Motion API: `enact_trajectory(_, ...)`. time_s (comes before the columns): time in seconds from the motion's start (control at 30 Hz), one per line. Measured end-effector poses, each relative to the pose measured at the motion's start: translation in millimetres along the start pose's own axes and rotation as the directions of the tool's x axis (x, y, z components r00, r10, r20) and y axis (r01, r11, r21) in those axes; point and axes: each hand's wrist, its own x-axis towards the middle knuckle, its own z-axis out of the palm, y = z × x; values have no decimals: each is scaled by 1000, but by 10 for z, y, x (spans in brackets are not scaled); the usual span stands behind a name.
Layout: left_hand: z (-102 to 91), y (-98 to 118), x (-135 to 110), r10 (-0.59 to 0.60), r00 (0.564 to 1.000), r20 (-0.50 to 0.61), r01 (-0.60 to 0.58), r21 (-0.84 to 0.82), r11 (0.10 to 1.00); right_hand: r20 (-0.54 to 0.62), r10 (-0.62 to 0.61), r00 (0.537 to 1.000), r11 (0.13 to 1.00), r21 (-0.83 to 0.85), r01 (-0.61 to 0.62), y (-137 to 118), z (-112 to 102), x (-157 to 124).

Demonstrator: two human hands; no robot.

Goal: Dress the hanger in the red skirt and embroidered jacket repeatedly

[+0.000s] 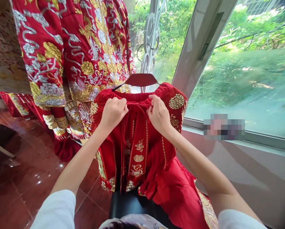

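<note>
A red garment (154,136) with gold embroidery and a gathered top edge hangs from a dark red hanger (142,80) in front of me. My left hand (114,112) is closed on one side of a thin red cord (138,104) at that gathered edge. On the other side, my right hand (158,114) pinches the same cord, and the short stretch between my fists looks taut. Thin red cord ends dangle below the middle, down the front of the garment. The exact finger grip is partly hidden by my knuckles.
Red jackets (92,47) with gold and silver embroidery hang at the left. A window (249,86) with a sill stands at the right. Below the garment is a black seat (133,205), with plain red cloth (180,190) draped beside it. The floor (25,187) is dark red tile.
</note>
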Motion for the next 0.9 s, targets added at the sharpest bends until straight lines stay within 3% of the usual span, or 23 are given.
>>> enact_trajectory(0.07,43,64,9,-81,996,-48,72,-169,983,-30,40,999,993,111,-36,-15,28,24)
enact_trajectory(0.17,119,176,60,-263,964,-38,218,-452,865,-4,157,988,916,374,-144,-61,60,105)
enact_trajectory(0.23,141,207,113,-346,937,39,303,-581,755,72,209,975,835,507,-217,-57,47,162)
enact_trajectory(0.33,98,161,177,-377,905,196,409,-646,645,175,212,961,764,583,-275,6,-22,217)
enact_trajectory(0.43,-4,73,186,-358,898,255,439,-562,701,171,156,973,854,471,-220,42,-94,214)
enact_trajectory(0.53,-105,45,163,-343,905,250,414,-344,842,135,51,990,987,143,-70,-21,-100,168)
enact_trajectory(0.63,-203,77,155,-322,915,245,356,-110,928,123,-38,992,989,-135,54,-88,-70,162)
enact_trajectory(0.7,-291,66,162,-265,937,226,297,-118,948,118,-113,987,977,-170,132,-38,-91,218)
enact_trajectory(0.8,-456,-107,199,-164,985,52,171,-182,968,62,-194,979,975,-98,199,257,-241,376)
enact_trajectory(0.87,-539,-334,252,-150,988,-31,145,-131,981,6,-120,993,990,-72,120,557,-385,488)
enact_trajectory(0.9,-558,-467,286,-162,987,-6,160,-108,981,15,-53,998,997,-59,54,712,-452,532)
